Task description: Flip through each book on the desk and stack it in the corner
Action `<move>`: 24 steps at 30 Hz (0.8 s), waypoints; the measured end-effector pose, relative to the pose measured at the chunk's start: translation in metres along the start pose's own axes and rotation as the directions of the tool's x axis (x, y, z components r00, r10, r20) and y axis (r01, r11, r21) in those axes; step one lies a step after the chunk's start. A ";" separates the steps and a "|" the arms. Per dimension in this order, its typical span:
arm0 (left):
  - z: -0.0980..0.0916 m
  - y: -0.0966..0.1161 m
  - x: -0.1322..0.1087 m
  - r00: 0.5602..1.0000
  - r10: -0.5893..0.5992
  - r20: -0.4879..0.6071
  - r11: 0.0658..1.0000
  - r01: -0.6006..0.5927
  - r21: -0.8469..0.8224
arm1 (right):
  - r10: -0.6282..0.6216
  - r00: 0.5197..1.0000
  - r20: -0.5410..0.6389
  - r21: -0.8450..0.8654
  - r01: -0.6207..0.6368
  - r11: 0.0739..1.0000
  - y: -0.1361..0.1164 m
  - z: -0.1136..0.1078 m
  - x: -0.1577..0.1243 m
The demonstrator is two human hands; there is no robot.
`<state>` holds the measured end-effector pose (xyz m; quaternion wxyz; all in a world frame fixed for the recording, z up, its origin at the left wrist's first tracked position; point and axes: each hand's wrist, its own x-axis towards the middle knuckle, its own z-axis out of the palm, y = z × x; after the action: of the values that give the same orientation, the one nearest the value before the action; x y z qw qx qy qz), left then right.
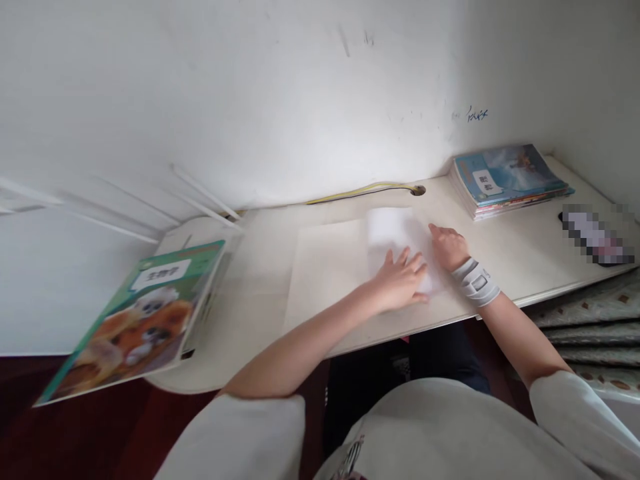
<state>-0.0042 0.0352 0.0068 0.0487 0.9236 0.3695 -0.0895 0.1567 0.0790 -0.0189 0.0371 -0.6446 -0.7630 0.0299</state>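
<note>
A white sheet of paper (391, 228) lies on the desk in front of me, its right part blurred. My left hand (401, 279) rests on it palm down, fingers spread. At the sheet's right edge is my right hand (449, 248), its fingers curled in and a wristband (476, 281) around the wrist. Whether those fingers grip the paper is hidden. A larger off-white sheet (325, 263) lies flat to the left, bordering the white one.
A green-covered textbook (145, 313) tops a pile at the left and juts past the desk edge. Stacked books (510, 175) stand at the back right, near a pixelated phone-like object (595, 235). A yellow and black cable (360, 191) runs along the wall into a desk hole (418, 191).
</note>
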 end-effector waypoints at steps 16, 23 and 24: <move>0.031 0.025 -0.022 0.975 0.086 -0.203 0.996 -0.081 0.036 | 0.047 0.998 -0.034 0.174 -0.040 0.984 0.016 0.001 0.003; 0.034 0.032 -0.021 0.958 0.113 -0.262 0.993 -0.104 0.049 | -0.086 0.993 -0.086 0.212 0.103 0.972 0.020 0.009 0.005; 0.035 0.030 -0.026 0.955 0.113 -0.274 0.994 -0.104 0.047 | -0.100 0.992 -0.082 0.197 0.115 0.974 0.020 0.011 0.007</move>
<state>-0.0063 -0.0090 -0.0214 -0.0134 0.9465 0.3202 0.0372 0.1745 0.0891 -0.0316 0.1313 -0.5959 -0.7880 0.0818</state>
